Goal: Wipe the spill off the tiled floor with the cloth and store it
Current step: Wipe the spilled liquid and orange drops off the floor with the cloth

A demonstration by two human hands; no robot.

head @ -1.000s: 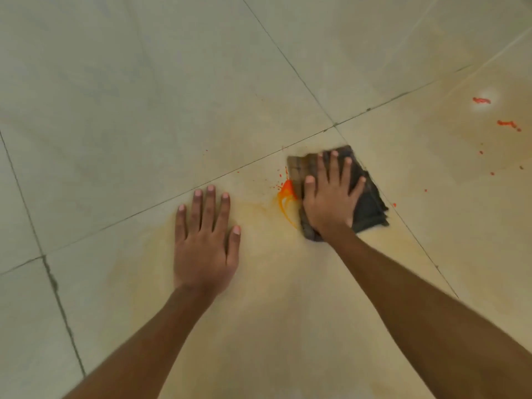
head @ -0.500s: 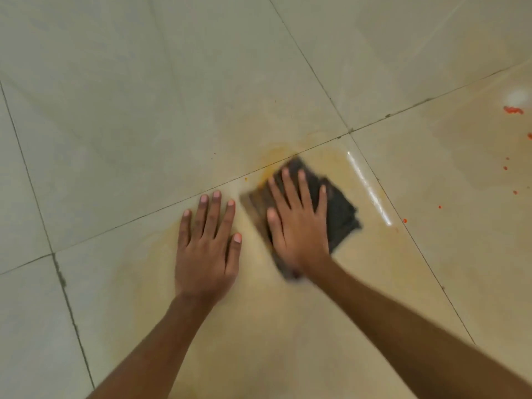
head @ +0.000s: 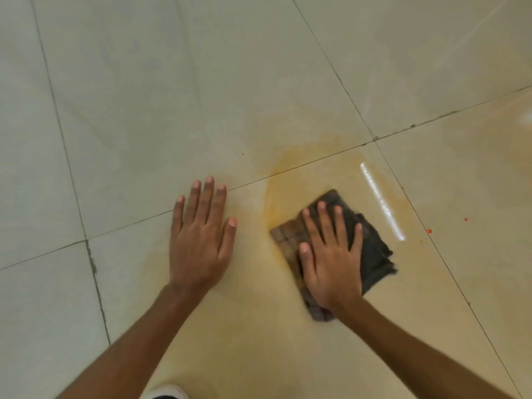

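Note:
A folded dark grey and brown checked cloth (head: 371, 249) lies flat on the cream tiled floor (head: 144, 110). My right hand (head: 331, 254) presses on top of it, palm down with fingers spread. A thin orange-yellow smear (head: 273, 194) curves across the tile just left of and beyond the cloth. My left hand (head: 201, 240) rests flat on the floor to the left of the smear, fingers apart, holding nothing.
A few small red-orange drops (head: 429, 231) dot the tile to the right of the cloth. Dark grout lines (head: 339, 76) cross the floor. A white and dark shape (head: 167, 393) shows at the bottom edge. A bright glare streak (head: 380, 200) lies right of the cloth.
The bright orange blob seen one second ago is gone, leaving a thin smear. My right hand slid the cloth left over it, then back right and nearer. My left hand stayed planted.

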